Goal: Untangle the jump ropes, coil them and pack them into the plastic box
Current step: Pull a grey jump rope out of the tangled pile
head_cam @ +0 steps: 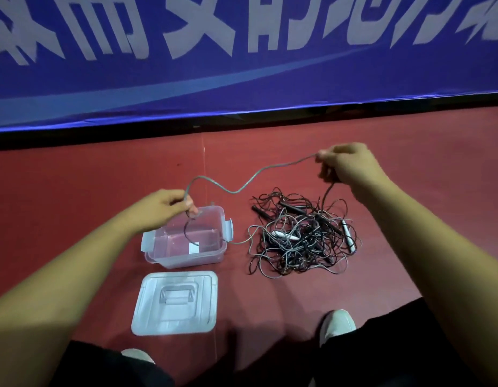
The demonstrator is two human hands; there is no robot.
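A tangled heap of thin jump ropes [300,236] lies on the red floor, with dark handles and a grey handle [348,236] sticking out of it. One grey rope [242,188] is stretched in the air between my hands. My left hand [164,208] pinches it above the clear plastic box [186,255], and a loop hangs from that hand into the box. My right hand [345,166] pinches the same rope higher up, behind the heap; from it a dark strand drops into the tangle.
The box's lid [175,303] lies flat on the floor just in front of the box. A blue banner [242,65] stands along the back. My shoes [337,325] and dark trouser legs are at the bottom edge.
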